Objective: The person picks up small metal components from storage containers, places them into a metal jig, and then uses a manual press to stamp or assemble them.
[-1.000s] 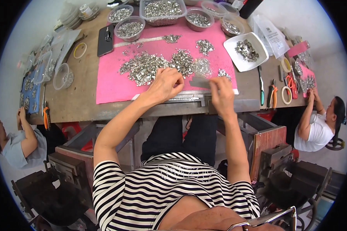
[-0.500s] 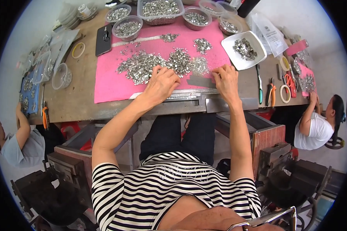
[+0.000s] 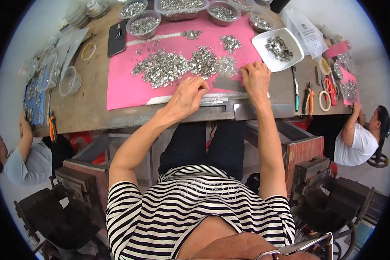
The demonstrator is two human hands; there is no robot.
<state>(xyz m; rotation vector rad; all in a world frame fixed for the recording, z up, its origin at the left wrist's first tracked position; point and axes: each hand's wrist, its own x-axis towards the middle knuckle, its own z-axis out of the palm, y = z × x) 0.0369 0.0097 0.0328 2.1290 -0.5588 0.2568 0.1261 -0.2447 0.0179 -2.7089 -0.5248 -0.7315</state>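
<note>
A big heap of small silvery metal pieces point(image 3: 160, 67) lies on a pink mat point(image 3: 121, 93), with a darker heap of pieces point(image 3: 203, 60) against its right side. Farther right is a pale, clear-looking pile point(image 3: 226, 66). My left hand point(image 3: 188, 96) hovers over the mat's near edge, thumb and fingers pinched together; whatever they hold is too small to make out. Beside the pale pile, my right hand point(image 3: 255, 79) is also closed in a pinch, its fingertips hidden from view. A flat grey strip point(image 3: 229, 84) lies between the hands, close to the right one.
Plastic tubs of metal pieces point(image 3: 182, 15) line the back. A white dish point(image 3: 299, 45) stands right of the mat, near a toothbrush point(image 3: 296, 93) and orange-handled pliers point(image 3: 308, 99). A phone point(image 3: 116, 41) lies at left. Co-workers sit at both sides; a metal ledge point(image 3: 212, 111) edges the bench.
My left hand has drawn back from the big heap toward the near edge and slightly right. My right hand stays by the pale pile. The whole view has shifted a little.
</note>
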